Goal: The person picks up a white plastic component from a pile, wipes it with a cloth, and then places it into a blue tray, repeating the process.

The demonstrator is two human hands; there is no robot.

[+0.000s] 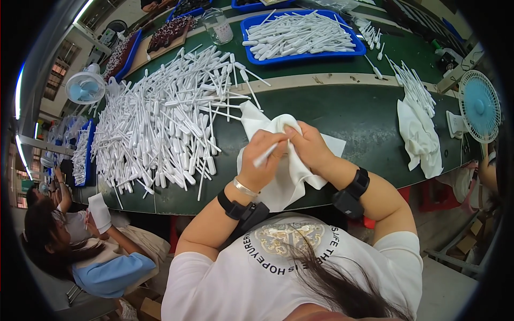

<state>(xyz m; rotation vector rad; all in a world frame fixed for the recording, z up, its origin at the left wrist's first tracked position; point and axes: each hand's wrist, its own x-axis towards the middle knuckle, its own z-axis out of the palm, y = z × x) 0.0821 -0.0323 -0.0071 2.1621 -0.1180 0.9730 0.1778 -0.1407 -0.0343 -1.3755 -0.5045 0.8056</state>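
Note:
My left hand (261, 158) is closed around a white plastic stick (266, 154), whose thick end pokes out below the fingers. Bunched in front of me is a white cloth (289, 179), and my right hand (308, 143) pinches a fold of it against my left fingers. The stick's other end is hidden in the hands and cloth. To the left of my hands lies a large loose pile of similar white sticks (155, 128), each with a thin stem and a thicker end.
A blue tray (308, 58) full of white sticks stands at the back. On the right, several sticks (415, 88) lie beside another white cloth (417, 136). Fans stand at the right (479, 107) and left (85, 87). A glass jar (217, 27) is behind the pile; a seated person (112, 267) works at left.

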